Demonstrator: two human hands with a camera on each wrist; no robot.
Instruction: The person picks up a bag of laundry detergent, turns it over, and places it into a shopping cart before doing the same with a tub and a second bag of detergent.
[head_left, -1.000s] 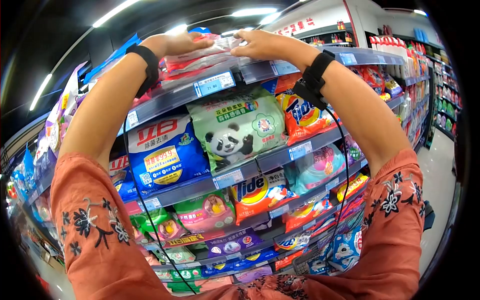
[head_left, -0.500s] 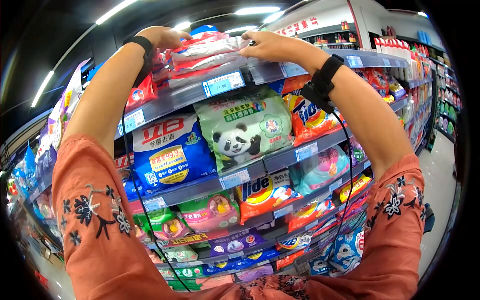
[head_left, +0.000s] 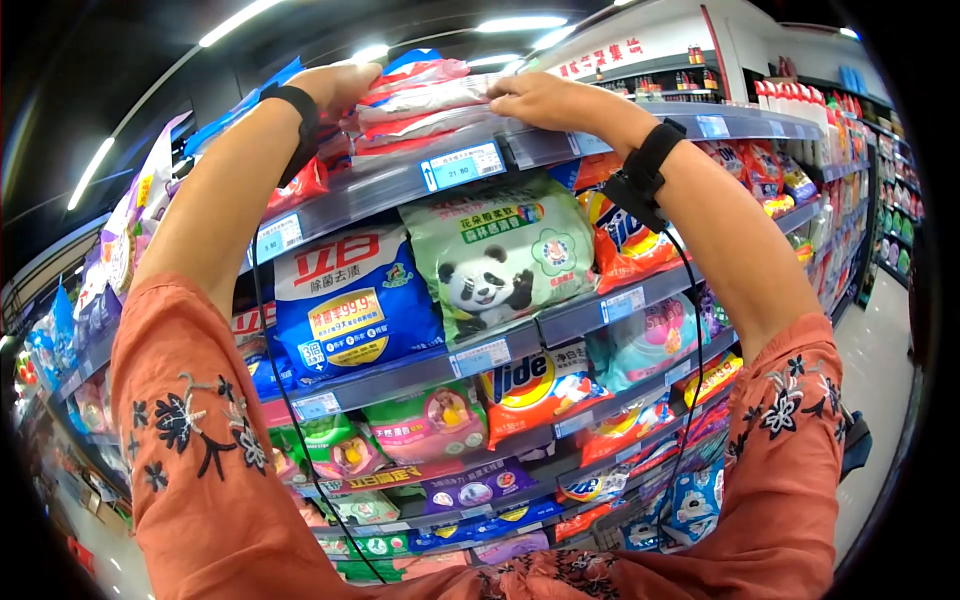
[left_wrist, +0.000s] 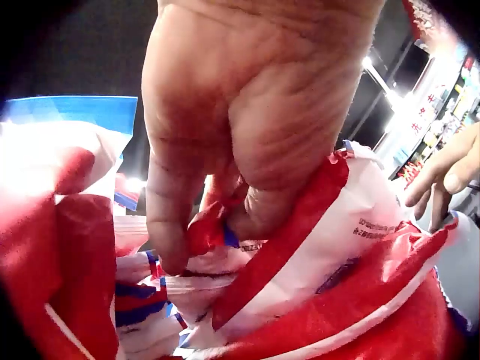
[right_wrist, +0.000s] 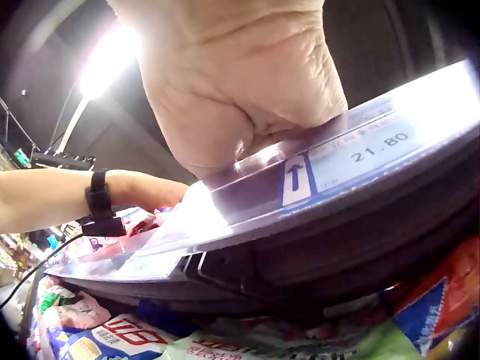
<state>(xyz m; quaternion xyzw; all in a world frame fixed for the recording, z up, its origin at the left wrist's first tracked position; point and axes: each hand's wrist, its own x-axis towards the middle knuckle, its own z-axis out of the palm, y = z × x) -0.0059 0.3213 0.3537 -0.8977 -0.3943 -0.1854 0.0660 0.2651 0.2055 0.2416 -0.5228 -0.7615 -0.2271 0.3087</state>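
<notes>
A stack of red-and-white detergent bags (head_left: 420,108) lies on the top shelf. My left hand (head_left: 338,86) reaches over its left side. The left wrist view shows the thumb and fingers of this left hand (left_wrist: 247,112) pinching the red-and-blue corner of a bag (left_wrist: 206,232). At the stack's right end is my right hand (head_left: 545,100), its fingertips close to the bags' edge. In the right wrist view the right hand (right_wrist: 240,90) is above the shelf's price strip (right_wrist: 352,161), which hides its fingertips.
Lower shelves (head_left: 400,375) hold a green panda bag (head_left: 500,265), a blue detergent bag (head_left: 355,300) and an orange Tide bag (head_left: 625,240). Cables (head_left: 290,400) hang from both wrists. An aisle (head_left: 865,350) runs along the right.
The shelf and stack have shifted slightly right in the head view. My left hand has come down closer against the stack's left side, while my right hand stays by its right end.
</notes>
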